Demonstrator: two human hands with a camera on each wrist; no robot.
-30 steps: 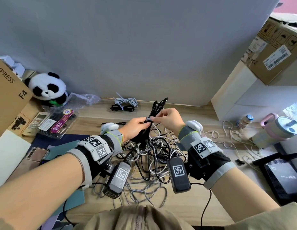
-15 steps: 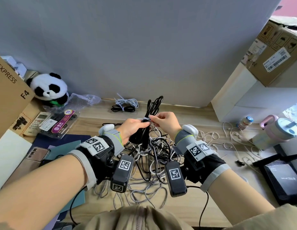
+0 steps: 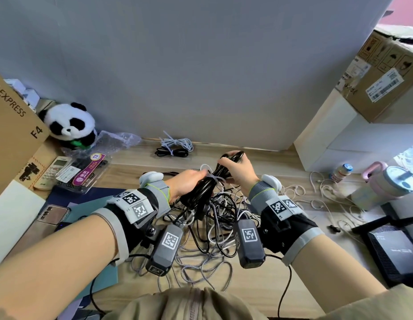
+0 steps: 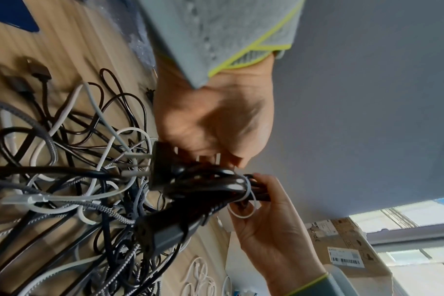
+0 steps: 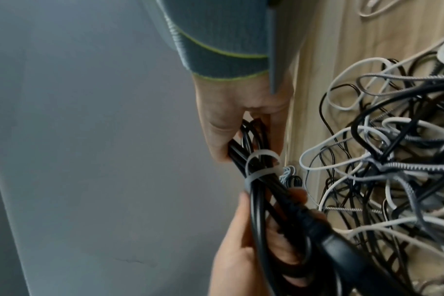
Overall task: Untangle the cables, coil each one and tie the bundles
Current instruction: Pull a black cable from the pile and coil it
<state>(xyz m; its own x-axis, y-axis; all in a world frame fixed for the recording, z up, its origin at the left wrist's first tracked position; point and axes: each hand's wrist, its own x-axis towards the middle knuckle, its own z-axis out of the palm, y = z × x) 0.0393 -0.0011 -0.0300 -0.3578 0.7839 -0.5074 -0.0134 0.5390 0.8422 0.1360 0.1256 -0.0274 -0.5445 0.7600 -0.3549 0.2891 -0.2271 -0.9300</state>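
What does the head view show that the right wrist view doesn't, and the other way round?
Only the head view shows the panda toy, the phone and the two tied bundles by the wall. Only the right wrist view shows the white tie looped around the coil up close. Both show the left hand and right hand gripping the black cable coil above the tangled pile.

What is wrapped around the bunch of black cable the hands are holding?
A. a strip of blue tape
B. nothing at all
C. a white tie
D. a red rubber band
C: a white tie loops around the coiled black cable, which the left hand and the right hand both grip above the tangled pile.
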